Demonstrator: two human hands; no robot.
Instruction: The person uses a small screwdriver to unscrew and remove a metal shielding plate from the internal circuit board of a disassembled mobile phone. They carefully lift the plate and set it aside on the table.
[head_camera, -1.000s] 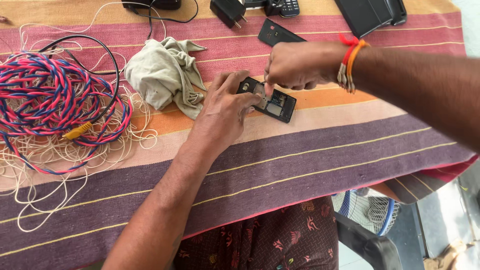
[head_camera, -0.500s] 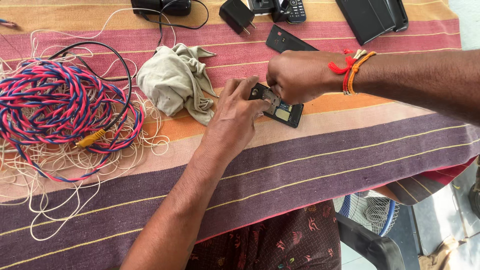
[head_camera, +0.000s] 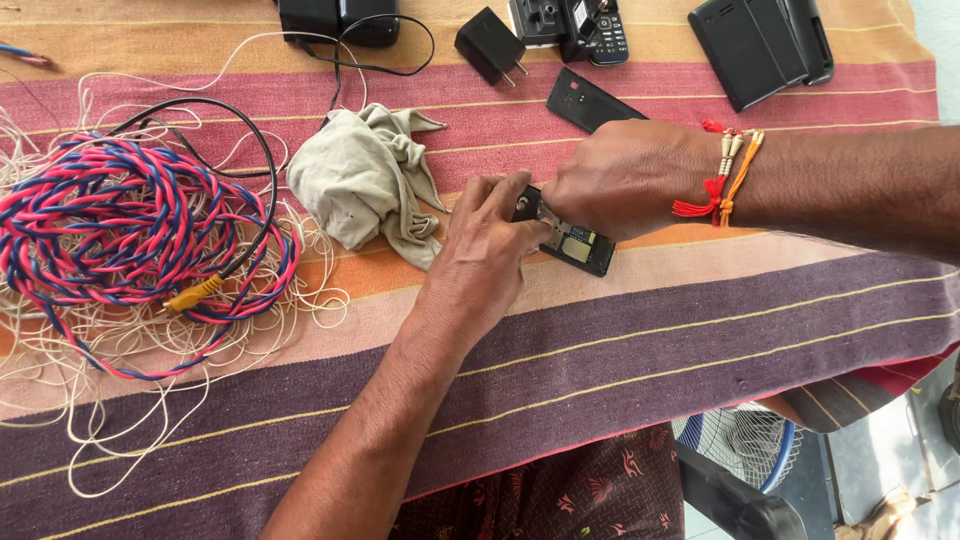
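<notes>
A small black phone with its back cover off (head_camera: 572, 243) lies on the striped cloth (head_camera: 640, 330) near the middle. My left hand (head_camera: 480, 250) grips its left end, fingers pressed on the edge. My right hand (head_camera: 625, 180) comes from the right, thread bands at the wrist, and its fingertips pinch at the phone's top left part. What the fingers touch is hidden. A black back cover (head_camera: 590, 100) lies just beyond my right hand.
A crumpled beige rag (head_camera: 365, 185) lies left of my hands. A coil of red and blue twisted wire (head_camera: 130, 240) with white string sits far left. A black charger plug (head_camera: 490, 45), a keypad phone (head_camera: 600, 30) and black cases (head_camera: 760, 45) lie along the far edge. A fan (head_camera: 740, 445) stands below the table.
Both hands stay on the open phone, with the right hand's fingers shifted slightly over its top. The view has drifted, so everything sits a little further right and lower.
</notes>
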